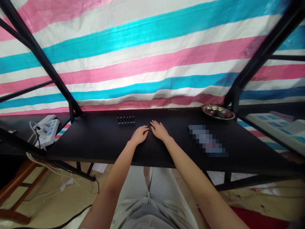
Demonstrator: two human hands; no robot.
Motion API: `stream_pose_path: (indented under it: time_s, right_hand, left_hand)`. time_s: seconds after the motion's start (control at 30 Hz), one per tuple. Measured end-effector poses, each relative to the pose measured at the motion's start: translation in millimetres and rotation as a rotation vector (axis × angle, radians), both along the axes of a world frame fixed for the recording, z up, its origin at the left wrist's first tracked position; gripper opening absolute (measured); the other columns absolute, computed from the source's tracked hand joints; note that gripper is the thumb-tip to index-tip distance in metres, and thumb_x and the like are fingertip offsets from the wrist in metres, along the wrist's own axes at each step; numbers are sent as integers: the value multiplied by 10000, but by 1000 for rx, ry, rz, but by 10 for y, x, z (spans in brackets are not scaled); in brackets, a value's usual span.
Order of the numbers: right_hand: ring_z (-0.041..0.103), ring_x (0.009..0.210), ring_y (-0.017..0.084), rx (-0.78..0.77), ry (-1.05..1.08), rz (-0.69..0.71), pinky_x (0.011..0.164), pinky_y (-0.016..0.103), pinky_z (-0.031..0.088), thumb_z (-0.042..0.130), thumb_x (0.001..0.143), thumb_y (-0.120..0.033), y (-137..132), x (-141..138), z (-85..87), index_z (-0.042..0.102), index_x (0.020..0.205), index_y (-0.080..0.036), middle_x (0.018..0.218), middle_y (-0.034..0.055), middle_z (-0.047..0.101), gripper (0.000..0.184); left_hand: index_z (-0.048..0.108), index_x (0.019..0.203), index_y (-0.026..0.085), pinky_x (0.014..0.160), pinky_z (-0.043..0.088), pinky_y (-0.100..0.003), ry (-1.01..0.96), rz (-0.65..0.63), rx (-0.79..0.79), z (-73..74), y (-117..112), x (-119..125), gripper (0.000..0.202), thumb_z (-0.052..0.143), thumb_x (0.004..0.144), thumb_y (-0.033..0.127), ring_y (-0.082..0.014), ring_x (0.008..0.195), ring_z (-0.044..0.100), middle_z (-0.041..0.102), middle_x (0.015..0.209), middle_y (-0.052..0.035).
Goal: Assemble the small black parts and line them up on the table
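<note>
My left hand (140,134) lies flat on the black table (95,143), palm down, holding nothing. Close beside it rests my right hand (159,129), also palm down with fingers stretched out. Left of and beyond my left hand, several small dark cylinders (126,120) with shiny ends stand in a row; their kind is too small to make out. At the table's back edge, beyond my right hand, sits a row of tiny pale pieces (172,109). A shiny round metal dish (218,112) is at the back right corner.
A blurred-out bluish object (207,141) lies on the table's right part. White and blue devices sit on both sides, a power strip (49,132) with cables at left. Black metal posts (259,54) and a striped sheet (147,63) bound the table.
</note>
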State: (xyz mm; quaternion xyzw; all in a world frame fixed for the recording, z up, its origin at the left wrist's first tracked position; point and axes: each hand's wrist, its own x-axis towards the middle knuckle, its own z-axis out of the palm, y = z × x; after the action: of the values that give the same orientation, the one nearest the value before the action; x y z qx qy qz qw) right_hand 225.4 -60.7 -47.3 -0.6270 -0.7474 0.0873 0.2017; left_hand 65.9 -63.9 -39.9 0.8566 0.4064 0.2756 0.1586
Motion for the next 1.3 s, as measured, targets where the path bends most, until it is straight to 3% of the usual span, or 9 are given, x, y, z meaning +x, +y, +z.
stream_pose_path:
  time_s: [0.1,0.2,0.37,0.5,0.63,0.83,1.07,1.23,1.3]
  right_hand:
    - [337,1292,229,27,29,-3,1059,457,238,354,873,-208,12,5,-24,490,1258,-114,1372,130,412,419]
    - [440,1208,229,96,100,-8,1025,435,297,383,852,-194,37,-13,-34,566,1166,-124,1289,131,509,370]
    - [570,889,188,275,265,28,841,325,430,437,826,-207,145,-176,-15,659,931,-164,919,80,661,250]
    - [554,782,167,199,292,63,764,294,428,514,791,-229,290,-382,7,669,877,-172,801,51,642,186]
    - [545,811,174,80,246,32,739,294,410,583,754,-314,445,-590,69,668,922,-200,828,33,636,220]
    - [538,885,199,-16,205,-45,752,319,372,587,735,-402,594,-838,183,664,917,-228,884,27,643,263]
    - [534,746,143,19,336,-42,662,256,332,568,727,-291,544,-812,196,615,766,-190,783,-1,627,117]
    - [519,721,150,226,234,33,653,261,295,511,785,-302,232,-531,273,595,782,-189,719,7,605,141]
    - [522,727,160,302,125,60,692,284,286,472,814,-283,89,-425,320,599,800,-184,722,26,612,163]
  left_hand:
    - [667,942,149,937,440,-341,-69,16,34,30,-10,-6,250,447,829,181,-186,1006,589,651,1056,-94]
    - [666,879,151,848,469,-328,-193,143,69,83,-23,-14,221,457,809,174,-181,878,614,679,920,-79]
    - [624,714,153,612,469,-244,-660,400,-67,178,-8,-42,203,485,794,277,-123,585,586,629,634,-27]
    - [558,625,141,452,389,-194,-1052,509,-234,228,32,-87,277,473,785,351,-71,405,484,528,507,19]
    - [524,601,136,392,323,-168,-1236,588,-275,268,48,-127,285,492,759,370,-47,355,438,486,474,41]
    - [510,577,137,373,295,-164,-1279,613,-302,321,46,-128,269,488,759,334,-40,335,410,459,441,49]
    - [506,605,139,385,316,-164,-1218,591,-274,319,27,-126,300,494,780,382,-36,349,409,463,470,50]
    - [488,996,161,397,345,-159,-1030,418,-243,320,-36,-51,382,619,718,387,-39,382,434,514,584,71]
    - [481,1021,175,406,353,-154,-911,351,-220,303,-59,-21,381,623,723,366,-32,401,438,527,631,64]
